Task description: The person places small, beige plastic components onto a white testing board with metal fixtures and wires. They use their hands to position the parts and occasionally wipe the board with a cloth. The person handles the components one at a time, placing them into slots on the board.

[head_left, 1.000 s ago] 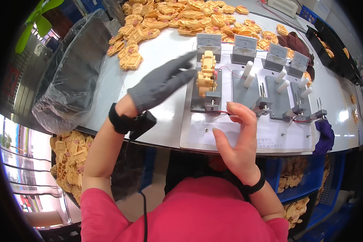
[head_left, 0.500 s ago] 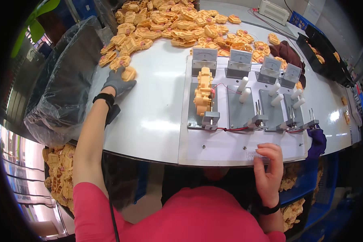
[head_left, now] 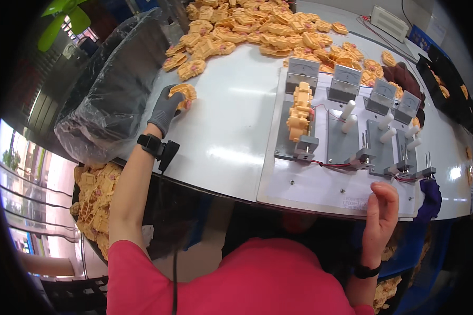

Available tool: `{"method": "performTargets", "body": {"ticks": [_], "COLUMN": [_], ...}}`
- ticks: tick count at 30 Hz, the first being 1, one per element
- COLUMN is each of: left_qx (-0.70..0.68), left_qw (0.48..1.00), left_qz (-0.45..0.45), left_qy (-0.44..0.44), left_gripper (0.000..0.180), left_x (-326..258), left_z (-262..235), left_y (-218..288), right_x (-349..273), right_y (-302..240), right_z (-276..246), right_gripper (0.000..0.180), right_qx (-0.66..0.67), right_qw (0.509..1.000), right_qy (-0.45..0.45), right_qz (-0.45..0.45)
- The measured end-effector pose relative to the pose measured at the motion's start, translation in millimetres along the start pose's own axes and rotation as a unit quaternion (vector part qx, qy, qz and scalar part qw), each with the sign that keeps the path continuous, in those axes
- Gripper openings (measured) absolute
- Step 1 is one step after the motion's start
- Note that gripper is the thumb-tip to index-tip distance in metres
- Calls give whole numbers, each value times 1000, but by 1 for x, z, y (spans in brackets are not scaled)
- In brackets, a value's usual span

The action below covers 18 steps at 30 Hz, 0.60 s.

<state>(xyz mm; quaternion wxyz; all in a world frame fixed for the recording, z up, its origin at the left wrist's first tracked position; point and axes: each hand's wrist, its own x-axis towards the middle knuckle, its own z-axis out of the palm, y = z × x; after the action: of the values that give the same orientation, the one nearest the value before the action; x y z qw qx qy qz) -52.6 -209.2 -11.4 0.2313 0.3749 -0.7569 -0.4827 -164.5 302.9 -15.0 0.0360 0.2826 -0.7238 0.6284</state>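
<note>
My left hand (head_left: 168,108), in a grey glove, is closed around a yellow-orange plastic part (head_left: 186,96) over the left side of the white table. The part is curved, and fingers cover some of it. At the front edge of the white board, my bare right hand (head_left: 382,218) hovers with loosely curled fingers and nothing visible in them. A test fixture (head_left: 342,136) on the board has grey blocks, white pegs, metal pins and several dial meters (head_left: 302,68). Another yellow-orange part (head_left: 300,113) sits upright on its leftmost station.
A big heap of yellow-orange parts (head_left: 268,31) covers the table's far side. To the left stands a bin lined with clear plastic (head_left: 105,100). Black trays (head_left: 446,86) lie at the far right, a purple cloth (head_left: 430,199) at the board's right corner. More parts (head_left: 97,202) fill a container below left.
My left hand has drawn the plastic part away from the heap's edge and tilted it. The whole view has shifted, so the fixture appears further right. My right hand's fingers are slightly closer together.
</note>
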Motion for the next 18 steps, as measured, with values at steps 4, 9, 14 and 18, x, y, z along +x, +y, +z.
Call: {"method": "performTargets", "body": {"ticks": [4,9,14,18], "left_qx": [-238,-419,-381,-489], "left_qw": [966,879,870,817], "left_qz": [6,1,110,-53], "left_qy": [-104,-230,-294,-300], "left_gripper": [45,43,45,57], "left_x": [-59,-98,-104,-120], "left_z": [10,27,56,90], "left_y": [48,93,115,171], "right_x": [3,22,34,33], "right_y": [-2,-12,-2,3], "right_z": [-1,11,20,22], "right_gripper": [36,48,47,42], "right_qx": [25,55,111,117], "right_qw": [999,996,991,993], "right_qy": [13,-16,-29,-17], "right_qz": [46,68,68,27]}}
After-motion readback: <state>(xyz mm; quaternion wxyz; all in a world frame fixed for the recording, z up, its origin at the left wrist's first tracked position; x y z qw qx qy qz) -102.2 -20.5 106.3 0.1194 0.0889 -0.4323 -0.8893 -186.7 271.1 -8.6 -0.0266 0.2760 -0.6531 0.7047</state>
